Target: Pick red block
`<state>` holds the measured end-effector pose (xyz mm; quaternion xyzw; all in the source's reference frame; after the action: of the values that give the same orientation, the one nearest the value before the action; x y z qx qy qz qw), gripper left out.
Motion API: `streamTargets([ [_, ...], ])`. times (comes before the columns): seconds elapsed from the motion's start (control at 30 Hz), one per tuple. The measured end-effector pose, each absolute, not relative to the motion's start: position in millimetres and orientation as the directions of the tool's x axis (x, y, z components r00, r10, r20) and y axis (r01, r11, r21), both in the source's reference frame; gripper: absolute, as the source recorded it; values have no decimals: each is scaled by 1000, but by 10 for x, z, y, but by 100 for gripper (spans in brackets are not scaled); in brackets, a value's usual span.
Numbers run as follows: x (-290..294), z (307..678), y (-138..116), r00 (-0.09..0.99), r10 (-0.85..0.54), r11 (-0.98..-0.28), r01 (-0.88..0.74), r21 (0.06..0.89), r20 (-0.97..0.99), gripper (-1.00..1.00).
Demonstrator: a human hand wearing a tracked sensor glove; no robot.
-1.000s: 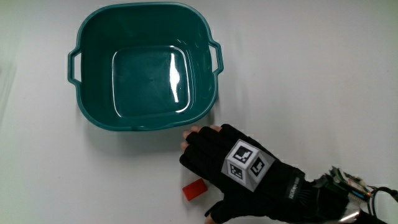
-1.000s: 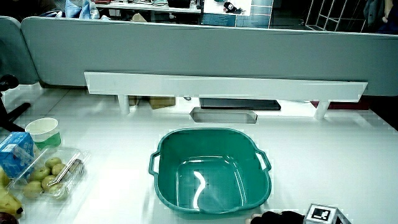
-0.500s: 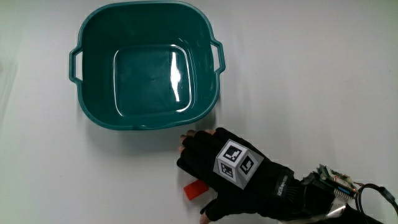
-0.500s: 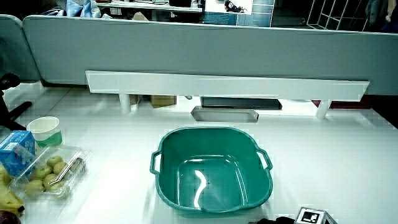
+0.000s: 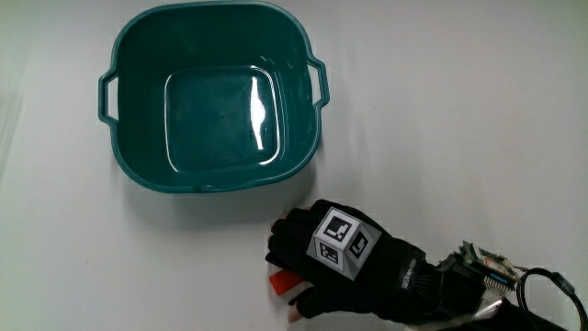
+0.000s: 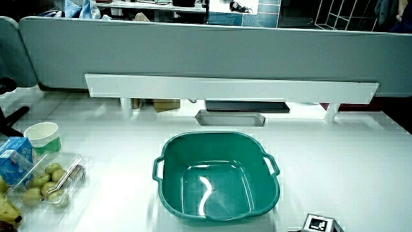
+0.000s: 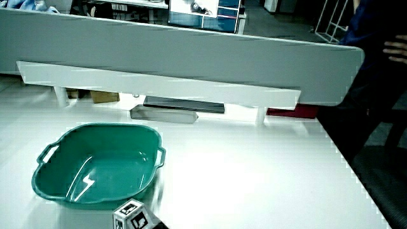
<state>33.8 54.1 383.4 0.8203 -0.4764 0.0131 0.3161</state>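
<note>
Red block point(image 5: 280, 284): mostly hidden under the hand; long axis unclear.
Hand point(image 5: 317, 257): fingers curled over the block, grasp unclear.
Change: hand has moved nearer the person, covering more block.
Basin point(image 5: 124, 156): unmoved.

The basin point(image 5: 213, 97) sits on the counter point(image 5: 459, 110). The hand point(image 5: 335, 257) lies at its five o'clock, nearer the person, over the block point(image 5: 279, 284), which pokes out at the hand's eight o'clock.
</note>
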Motion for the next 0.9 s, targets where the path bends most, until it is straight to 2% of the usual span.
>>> streamTargets([
  [0.17,332,3797,529,538,-774,-349,-803,482,336,46],
  [0.9,274,3860,560,534,-774,-330,-799,503,340,88],
])
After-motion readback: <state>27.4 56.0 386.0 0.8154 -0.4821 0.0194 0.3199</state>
